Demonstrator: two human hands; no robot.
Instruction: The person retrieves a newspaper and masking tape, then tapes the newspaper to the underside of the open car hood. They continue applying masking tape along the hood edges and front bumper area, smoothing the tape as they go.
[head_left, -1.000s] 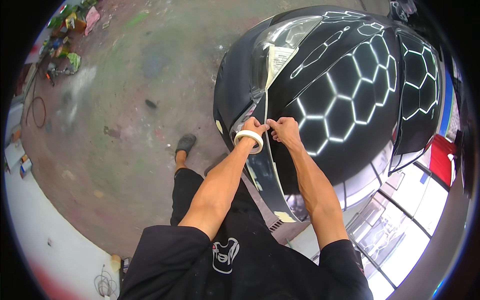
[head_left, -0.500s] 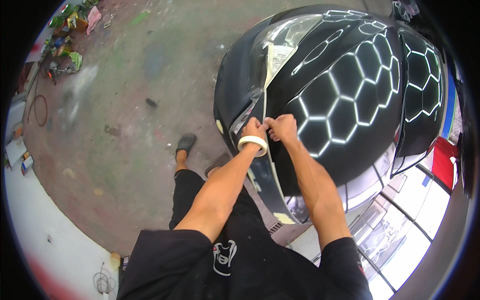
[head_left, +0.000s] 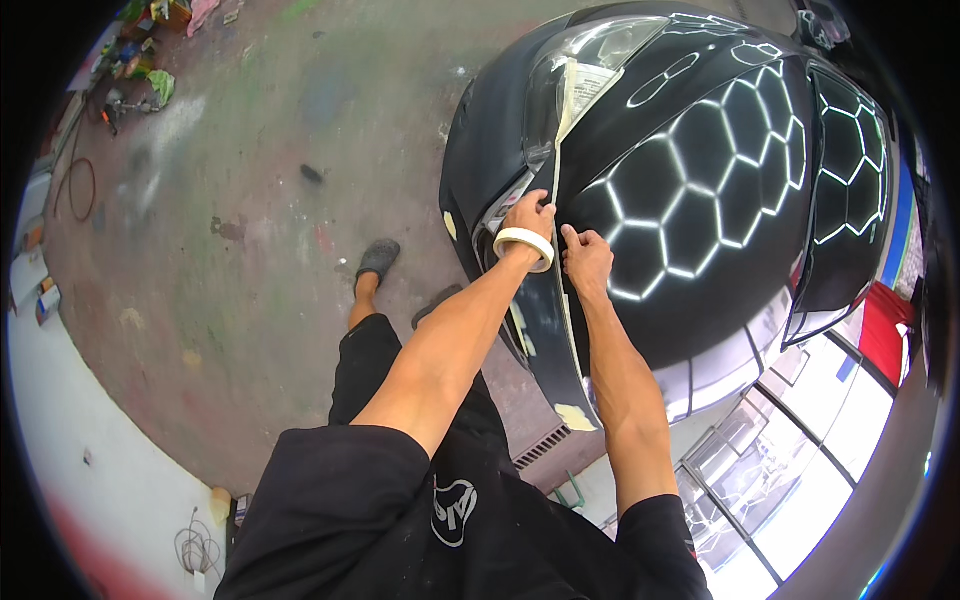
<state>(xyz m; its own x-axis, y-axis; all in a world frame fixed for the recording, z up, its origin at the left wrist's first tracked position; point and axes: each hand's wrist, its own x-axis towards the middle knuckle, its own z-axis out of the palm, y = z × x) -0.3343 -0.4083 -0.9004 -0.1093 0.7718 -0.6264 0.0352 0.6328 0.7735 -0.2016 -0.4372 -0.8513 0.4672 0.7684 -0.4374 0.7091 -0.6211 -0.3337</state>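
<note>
A roll of masking tape (head_left: 527, 240) hangs around my left wrist like a bracelet. My left hand (head_left: 528, 213) rests at the front edge of a black car hood, its fingers slightly bent and apart beside a thin strip of masking tape (head_left: 557, 165). This pale strip follows the seam between the hood (head_left: 640, 185) and the front bumper (head_left: 480, 150). Just right of the seam is my right hand (head_left: 588, 258), fingers curled and thumb against the index finger. Whatever may lie in that pinch is too small to make out.
Printed paper (head_left: 587, 88) is taped by the headlight (head_left: 610, 42). Hexagonal lights reflect in the hood. Pale filler patches (head_left: 574, 416) mark the bumper. A dark object (head_left: 311, 174) lies on the stained floor, with a hose (head_left: 80, 190) and clutter (head_left: 135, 85) at far left.
My hands were together at the seam, fingertips meeting on the tape. Now they are apart, the left farther up the seam and the right on the hood side. The view has shifted slightly.
</note>
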